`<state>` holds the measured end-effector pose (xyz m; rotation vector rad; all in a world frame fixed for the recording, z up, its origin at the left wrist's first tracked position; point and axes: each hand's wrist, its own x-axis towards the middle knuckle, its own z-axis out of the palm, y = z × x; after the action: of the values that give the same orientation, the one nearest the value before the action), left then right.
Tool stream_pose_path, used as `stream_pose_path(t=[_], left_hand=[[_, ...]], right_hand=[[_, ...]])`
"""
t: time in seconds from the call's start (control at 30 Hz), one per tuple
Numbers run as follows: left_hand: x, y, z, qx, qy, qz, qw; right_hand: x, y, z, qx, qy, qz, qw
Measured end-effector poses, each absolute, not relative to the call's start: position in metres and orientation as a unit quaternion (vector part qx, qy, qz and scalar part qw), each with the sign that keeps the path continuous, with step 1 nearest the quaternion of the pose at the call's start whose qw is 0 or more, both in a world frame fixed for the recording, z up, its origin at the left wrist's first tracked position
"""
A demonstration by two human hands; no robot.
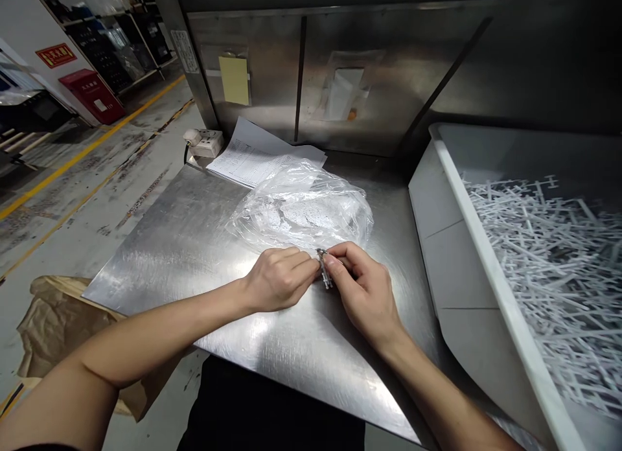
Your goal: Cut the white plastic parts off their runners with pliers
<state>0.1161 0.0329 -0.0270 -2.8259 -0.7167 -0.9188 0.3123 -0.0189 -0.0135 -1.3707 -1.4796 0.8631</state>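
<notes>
My left hand is closed, its thumb and fingertips pinching one side of a small whitish plastic sprue with short cross-branches. Opposite it, my right hand is curled closed at the same spot, thumb and forefinger together at the sprue's top end. A small dark metallic-looking bit shows between the fingertips; its kind is too small to make out. Just beyond both hands lies a clear plastic bag with many tiny white pieces inside. Both hands are held over the metal tabletop.
On the right stands a large grey-white bin, heaped with white plastic sprues. Printed papers lie behind the bag, beside a power strip. A metal panel closes the back. Brown paper is at the table's left.
</notes>
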Motion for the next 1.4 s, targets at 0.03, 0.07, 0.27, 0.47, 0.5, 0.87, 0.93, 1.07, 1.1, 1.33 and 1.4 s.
stream_pose_path(t=[0.03,0.07,0.27,0.47,0.5,0.87,0.93,1.07,1.1,1.33,1.4], left_hand=[[0.116,0.033,-0.027,-0.924,-0.236,-0.299,0.044],[0.117,0.033,-0.027,-0.923,-0.237,-0.299,0.045],[0.113,0.034,-0.027,-0.92,-0.243,-0.307,0.018],[0.103,0.041,-0.02,-0.895,-0.29,-0.331,-0.068],[0.101,0.043,-0.019,-0.887,-0.3,-0.337,-0.095],[0.099,0.048,-0.017,-0.85,-0.319,-0.357,-0.219],[0.099,0.048,-0.017,-0.854,-0.309,-0.356,-0.22],[0.1,0.049,-0.016,-0.857,-0.304,-0.354,-0.218],[0.1,0.049,-0.016,-0.857,-0.305,-0.354,-0.216],[0.099,0.049,-0.015,-0.86,-0.308,-0.345,-0.215],[0.099,0.049,-0.015,-0.859,-0.309,-0.346,-0.216]], right_hand=[[0.312,-0.017,-0.015,-0.554,-0.589,0.367,0.459],[0.312,-0.016,-0.018,-0.551,-0.58,0.382,0.463],[0.315,-0.01,-0.025,-0.535,-0.543,0.434,0.48],[0.33,-0.002,-0.021,-0.527,-0.54,0.393,0.526],[0.332,-0.001,-0.021,-0.526,-0.544,0.387,0.527],[0.33,-0.007,-0.02,-0.529,-0.649,0.305,0.454],[0.33,-0.008,-0.018,-0.529,-0.663,0.283,0.448],[0.33,-0.009,-0.018,-0.525,-0.683,0.263,0.435],[0.331,-0.009,-0.018,-0.523,-0.686,0.26,0.433],[0.332,-0.01,-0.015,-0.513,-0.699,0.248,0.432],[0.333,-0.01,-0.014,-0.51,-0.702,0.246,0.433]])
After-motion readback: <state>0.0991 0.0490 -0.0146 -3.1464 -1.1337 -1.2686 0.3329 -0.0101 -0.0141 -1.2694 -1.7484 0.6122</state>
